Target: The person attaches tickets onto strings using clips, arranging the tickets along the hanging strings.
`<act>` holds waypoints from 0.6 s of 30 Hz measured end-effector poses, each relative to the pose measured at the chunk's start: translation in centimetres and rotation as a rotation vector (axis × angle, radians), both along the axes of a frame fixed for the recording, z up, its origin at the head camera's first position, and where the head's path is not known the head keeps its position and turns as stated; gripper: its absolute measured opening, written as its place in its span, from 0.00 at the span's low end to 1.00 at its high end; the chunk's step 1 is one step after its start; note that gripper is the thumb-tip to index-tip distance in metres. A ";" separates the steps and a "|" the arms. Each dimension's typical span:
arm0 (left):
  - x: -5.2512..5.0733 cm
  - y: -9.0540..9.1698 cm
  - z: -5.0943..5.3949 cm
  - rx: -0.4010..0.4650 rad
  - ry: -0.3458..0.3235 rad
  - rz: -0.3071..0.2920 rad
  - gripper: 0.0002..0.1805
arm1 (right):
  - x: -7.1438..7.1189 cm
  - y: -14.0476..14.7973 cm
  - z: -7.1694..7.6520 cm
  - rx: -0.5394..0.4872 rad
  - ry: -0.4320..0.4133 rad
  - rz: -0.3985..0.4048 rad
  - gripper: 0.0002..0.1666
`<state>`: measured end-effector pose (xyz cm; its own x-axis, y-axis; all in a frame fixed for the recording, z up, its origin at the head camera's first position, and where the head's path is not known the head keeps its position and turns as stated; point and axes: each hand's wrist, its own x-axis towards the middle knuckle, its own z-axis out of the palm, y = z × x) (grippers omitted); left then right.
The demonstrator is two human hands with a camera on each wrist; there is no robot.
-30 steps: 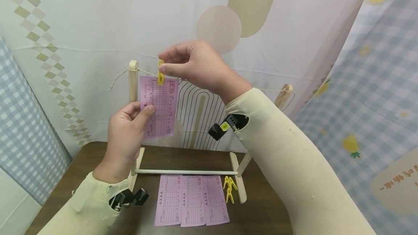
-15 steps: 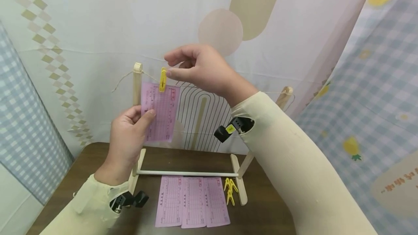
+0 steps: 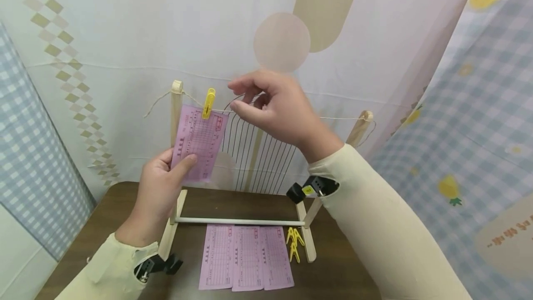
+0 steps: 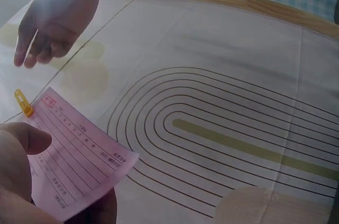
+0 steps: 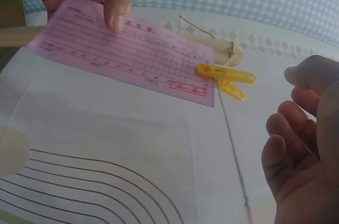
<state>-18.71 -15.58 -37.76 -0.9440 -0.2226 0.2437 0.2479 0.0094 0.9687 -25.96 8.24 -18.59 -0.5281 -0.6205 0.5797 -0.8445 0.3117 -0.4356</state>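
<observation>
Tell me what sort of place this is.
Likely an indoor tabletop workspace screened off with fabric: patterned cloths hang around a brown table, where a wooden frame carries a string with a pink slip clipped on.

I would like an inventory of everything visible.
table: one, dark brown, below
rack: one, pale wood, on table
string: one, pale, across rack
held slip: one, pink, at string
upper clip: one, yellow, on held slip's top
flat slips: three, pink, on table
loose clips: three, yellow, beside flat slips
backdrop: one, whitish, behind
checked cloths: two, blue-white, both sides
sleeves: two, cream, foreground
wrist devices: two, black, on sleeves
left grip: one, bare, holding slip
right grip: one, bare, near string
</observation>
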 end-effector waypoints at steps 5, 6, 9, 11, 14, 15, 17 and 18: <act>0.3 -0.4 -1.4 -0.005 -0.045 -0.039 0.28 | 1.0 1.5 -2.4 -0.022 0.067 0.021 0.16; 0.4 -0.5 -1.8 -0.009 -0.050 -0.054 0.28 | 1.2 1.9 -3.0 -0.023 0.076 0.019 0.16; 0.5 -0.6 -3.0 -0.016 -0.054 -0.098 0.28 | 2.0 3.0 -4.8 -0.030 0.092 0.011 0.17; 0.6 -0.6 -3.8 0.004 -0.058 -0.131 0.27 | 2.6 3.7 -5.9 -0.029 0.100 0.000 0.18; 0.8 -0.5 -4.9 0.045 -0.076 -0.181 0.27 | 3.4 5.0 -7.6 -0.030 0.107 -0.014 0.18; 0.9 -0.5 -5.3 0.058 -0.084 -0.194 0.27 | 3.6 5.4 -8.1 -0.030 0.112 -0.020 0.18; 1.1 -0.5 -5.9 0.050 -0.099 -0.213 0.27 | 4.1 6.2 -9.2 -0.031 0.123 -0.039 0.19; 1.2 -0.6 -6.2 0.041 -0.105 -0.220 0.27 | 4.3 6.6 -9.7 -0.030 0.128 -0.050 0.19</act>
